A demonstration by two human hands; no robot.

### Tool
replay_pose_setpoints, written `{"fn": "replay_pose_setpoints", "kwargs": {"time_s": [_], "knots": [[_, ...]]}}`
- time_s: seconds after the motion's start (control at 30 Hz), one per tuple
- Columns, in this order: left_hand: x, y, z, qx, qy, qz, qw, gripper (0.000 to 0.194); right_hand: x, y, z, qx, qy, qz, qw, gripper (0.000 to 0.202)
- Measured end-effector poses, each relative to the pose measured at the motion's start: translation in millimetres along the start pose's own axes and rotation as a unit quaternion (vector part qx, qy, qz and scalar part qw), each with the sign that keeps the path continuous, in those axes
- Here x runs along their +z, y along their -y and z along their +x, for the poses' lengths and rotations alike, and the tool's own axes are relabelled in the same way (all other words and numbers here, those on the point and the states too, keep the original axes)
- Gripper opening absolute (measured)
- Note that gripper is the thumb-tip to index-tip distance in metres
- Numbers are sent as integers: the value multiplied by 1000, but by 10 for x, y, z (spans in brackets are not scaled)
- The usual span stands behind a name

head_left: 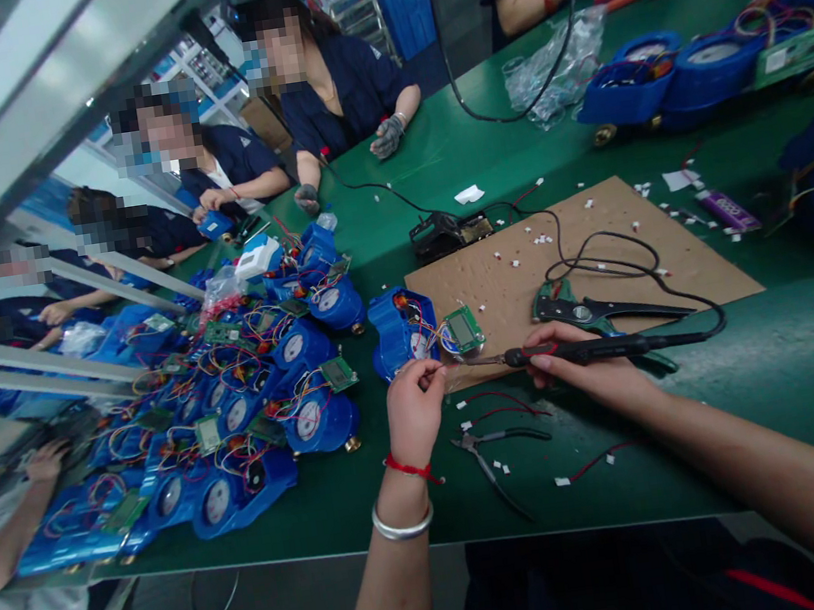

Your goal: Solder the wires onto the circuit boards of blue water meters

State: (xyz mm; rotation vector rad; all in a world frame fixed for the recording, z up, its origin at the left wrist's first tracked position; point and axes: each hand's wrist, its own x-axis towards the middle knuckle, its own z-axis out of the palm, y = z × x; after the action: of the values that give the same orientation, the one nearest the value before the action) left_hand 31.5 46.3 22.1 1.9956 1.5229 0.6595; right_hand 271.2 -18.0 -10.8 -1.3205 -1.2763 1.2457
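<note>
My right hand is closed around a black soldering iron, its metal tip pointing left toward my left fingertips. My left hand is pinched at the front of a blue meter housing; whatever is between its fingers is too small to make out. Wires run from that housing to a small green circuit board with a display, which lies at the left edge of a brown cardboard sheet. Green-and-black wire strippers rest on the cardboard beyond my right hand.
Many blue meters crowd the table on the left. Grey pliers and red wires lie near the front edge. A black iron stand is behind the cardboard. More meters stand at right. Several people sit across the green table.
</note>
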Motion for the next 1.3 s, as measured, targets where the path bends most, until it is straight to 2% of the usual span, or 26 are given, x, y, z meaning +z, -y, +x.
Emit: {"fn": "replay_pose_setpoints", "kwargs": {"time_s": [0.37, 0.63, 0.83, 1.3], "knots": [[-17, -2, -8, -6, 4, -6, 1000, 9, 3, 54, -23, -7, -7, 28, 1000, 25], [-121, -35, -11, -40, 30, -70, 996, 13, -5, 46, -33, -4, -29, 42, 999, 27], [-162, 9, -22, -31, 52, -83, 995, 17, -2, 68, -38, 3, -23, 39, 999, 26], [-189, 79, -11, -49, 59, -132, 988, 21, 3, 69, -47, 1, -41, 40, 998, 26]]}}
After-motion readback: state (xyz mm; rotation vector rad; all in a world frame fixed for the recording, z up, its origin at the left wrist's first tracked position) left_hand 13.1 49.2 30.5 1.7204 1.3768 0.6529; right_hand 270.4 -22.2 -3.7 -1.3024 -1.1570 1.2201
